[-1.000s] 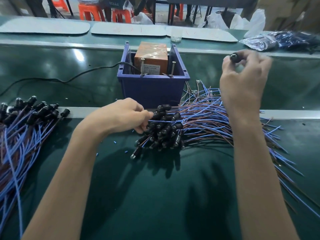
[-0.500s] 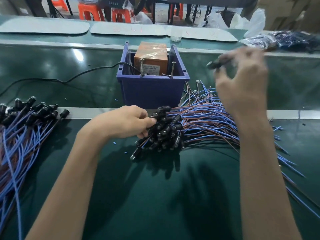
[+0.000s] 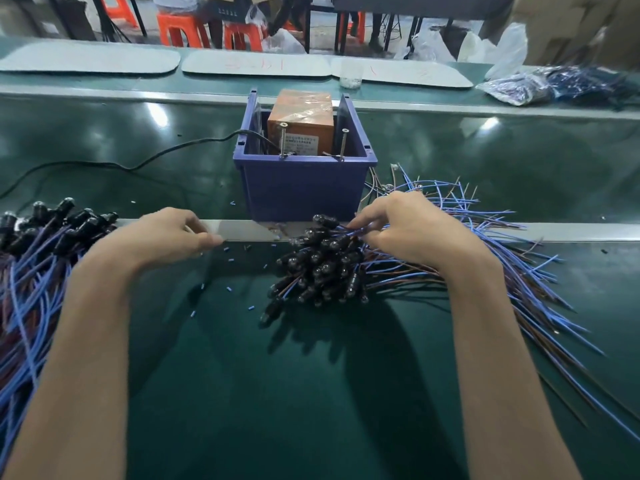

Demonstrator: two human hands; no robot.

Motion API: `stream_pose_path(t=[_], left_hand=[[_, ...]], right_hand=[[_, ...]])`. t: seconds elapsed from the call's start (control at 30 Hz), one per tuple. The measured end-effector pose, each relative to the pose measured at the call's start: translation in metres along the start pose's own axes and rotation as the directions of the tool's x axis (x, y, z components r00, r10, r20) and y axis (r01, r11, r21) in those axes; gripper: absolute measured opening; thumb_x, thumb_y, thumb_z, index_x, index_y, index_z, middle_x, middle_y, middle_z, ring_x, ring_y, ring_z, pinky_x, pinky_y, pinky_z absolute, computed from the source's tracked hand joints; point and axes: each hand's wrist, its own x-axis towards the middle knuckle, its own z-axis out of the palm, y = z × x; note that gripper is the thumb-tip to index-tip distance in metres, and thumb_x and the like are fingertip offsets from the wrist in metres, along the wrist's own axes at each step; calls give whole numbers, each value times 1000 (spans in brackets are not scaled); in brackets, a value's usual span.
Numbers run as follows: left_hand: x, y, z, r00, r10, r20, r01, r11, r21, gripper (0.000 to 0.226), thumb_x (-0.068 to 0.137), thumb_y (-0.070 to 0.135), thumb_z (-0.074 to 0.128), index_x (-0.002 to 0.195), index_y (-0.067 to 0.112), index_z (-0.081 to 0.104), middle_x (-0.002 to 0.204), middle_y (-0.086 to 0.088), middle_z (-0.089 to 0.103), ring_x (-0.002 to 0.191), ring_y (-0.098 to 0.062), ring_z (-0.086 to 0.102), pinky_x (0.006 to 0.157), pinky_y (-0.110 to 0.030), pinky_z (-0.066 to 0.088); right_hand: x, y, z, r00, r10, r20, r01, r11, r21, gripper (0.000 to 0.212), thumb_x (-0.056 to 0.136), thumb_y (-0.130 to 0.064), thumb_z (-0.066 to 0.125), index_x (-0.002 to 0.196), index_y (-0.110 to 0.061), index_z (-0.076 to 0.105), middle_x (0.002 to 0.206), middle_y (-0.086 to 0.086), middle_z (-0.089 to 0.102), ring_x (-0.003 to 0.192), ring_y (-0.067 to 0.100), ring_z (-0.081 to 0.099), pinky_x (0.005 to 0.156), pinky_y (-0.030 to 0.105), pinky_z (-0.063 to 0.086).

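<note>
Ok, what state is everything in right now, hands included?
Middle bundle: heaped on the belt, black heads pointing left.
Left bundle: lying at the left edge, no hand on it.
Right hand: fingertips on the middle bundle's wires; grip unclear.
Left hand: open, holding nothing.
Blue bin: upright, open-topped, orange box inside.
Black cable: running into the bin.

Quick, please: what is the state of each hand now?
Left hand: open, holding nothing.
Right hand: pinching wires in the middle pile.
</note>
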Motion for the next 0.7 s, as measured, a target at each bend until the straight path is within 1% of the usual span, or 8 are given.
stream_pose_path(t=[0.1, 0.17, 0.3, 0.43, 0.53, 0.6, 0.63, 0.7], left_hand=[[8, -21, -3, 966, -131, -223, 180, 960, 213, 36, 81, 42, 72, 106, 18, 61, 127, -17, 52, 123, -34, 45, 102, -44, 41], [12, -36, -5, 946, -197, -258, 258, 939, 228, 45, 81, 34, 74, 119, 15, 59, 133, -21, 42, 131, -36, 35, 106, -46, 36], [17, -48, -3, 937, -233, -259, 271, 955, 122, 37, 78, 17, 76, 110, 12, 58, 128, -24, 48, 122, -41, 44, 102, -44, 39], [15, -43, -13, 926, -196, -321, 213, 977, 18, 46, 69, 20, 85, 104, 13, 55, 113, -22, 62, 110, -39, 55, 94, -43, 44], [9, -37, -28, 897, -79, -435, 43, 995, -91, 33, 70, 16, 84, 91, 22, 59, 98, -21, 69, 101, -38, 63, 94, -51, 49], [-2, -25, -36, 854, 56, -517, -154, 977, -150, 22, 73, 16, 81, 78, 27, 62, 83, -9, 71, 91, -36, 68, 89, -53, 52], [-11, -13, -38, 817, 125, -563, -260, 951, -167, 19, 72, 23, 81, 76, 31, 65, 75, 4, 71, 87, -30, 69, 88, -49, 54], [-38, 24, -37, 751, 275, -600, -456, 874, -170, 19, 63, 43, 80, 78, 46, 68, 71, 24, 69, 74, -7, 69, 77, -25, 57]], right_hand=[[-2, -1, -2, 999, 8, 45, -9, 1000, 22, 35, 87, -9, 53, 110, -28, 71, 111, 1, 67, 102, 17, 61, 90, 29, 49], [-3, -2, -3, 999, 4, 54, -6, 1000, 30, 33, 88, -11, 54, 112, -27, 70, 110, -2, 66, 105, 16, 61, 92, 28, 48], [-3, -2, -4, 999, -26, 36, 24, 999, 43, 31, 90, -13, 53, 116, -24, 67, 108, -5, 68, 101, 13, 61, 83, 20, 43], [-2, -1, -5, 996, -72, -45, 76, 993, 93, 28, 91, -12, 54, 114, -20, 68, 100, -3, 69, 88, 10, 60, 66, 6, 40], [-2, -6, -7, 984, -104, -142, 126, 979, 162, 20, 92, -17, 57, 107, -20, 71, 87, -9, 68, 76, -1, 58, 65, -3, 37], [-2, -14, -7, 972, -120, -202, 170, 951, 257, 17, 94, -26, 58, 101, -20, 73, 81, -13, 68, 71, -6, 59, 70, 3, 43], [-3, -18, -6, 971, -121, -206, 186, 925, 331, 20, 94, -32, 57, 98, -19, 73, 82, -10, 71, 73, -4, 62, 77, 12, 49], [-4, -29, -3, 980, -133, -150, 190, 855, 483, 31, 95, -41, 52, 97, -18, 73, 91, -6, 73, 80, -1, 65, 84, 26, 53]])
